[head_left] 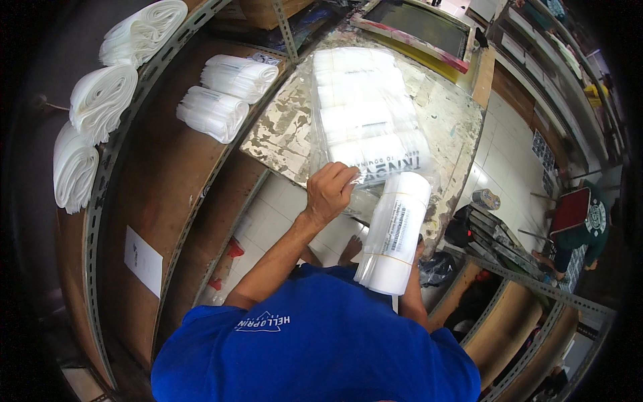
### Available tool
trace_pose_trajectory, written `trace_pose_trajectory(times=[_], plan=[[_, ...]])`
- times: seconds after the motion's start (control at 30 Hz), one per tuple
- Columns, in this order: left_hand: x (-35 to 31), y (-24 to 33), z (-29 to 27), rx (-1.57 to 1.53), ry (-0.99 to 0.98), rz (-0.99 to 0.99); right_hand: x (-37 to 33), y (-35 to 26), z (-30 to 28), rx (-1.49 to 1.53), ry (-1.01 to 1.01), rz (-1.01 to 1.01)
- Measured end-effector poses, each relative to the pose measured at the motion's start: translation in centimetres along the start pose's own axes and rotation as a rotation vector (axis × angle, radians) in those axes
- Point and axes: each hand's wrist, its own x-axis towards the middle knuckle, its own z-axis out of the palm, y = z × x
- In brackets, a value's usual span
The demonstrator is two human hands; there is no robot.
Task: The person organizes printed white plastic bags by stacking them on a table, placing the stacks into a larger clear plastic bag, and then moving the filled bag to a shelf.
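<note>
My left hand [330, 193] is closed on the near edge of a large clear plastic bag [370, 175]. Inside that bag, several rolled bundles of white plastic packaging [355, 87] lie in a row on the paint-stained table. Another rolled bundle of printed plastic [395, 231], with thin bands around it, is held tilted in front of my body, just short of the bag's mouth. My right hand [420, 250] supports this bundle from behind; most of its fingers are hidden by it.
At left, a metal-framed shelf [144, 174] carries two white rolls [214, 112]; several folded white stacks [100, 100] stand farther left. A framed printing screen [418, 30] lies at the table's far end. Another person [583, 224] sits at right. Shelving [509, 321] stands near right.
</note>
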Motion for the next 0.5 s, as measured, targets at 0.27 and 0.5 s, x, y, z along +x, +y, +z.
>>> trace_pose_trajectory(times=[0.27, 0.5], plan=[[-2.5, -2.3, -1.6, 0.359, 0.094, -0.237, 2.3, -1.0, 0.1, -0.035, -0.038, 0.053], [-6.1, -5.3, -3.3, 0.223, 0.231, -0.456, 5.3, -1.8, 1.4, -0.094, -0.104, 0.118]])
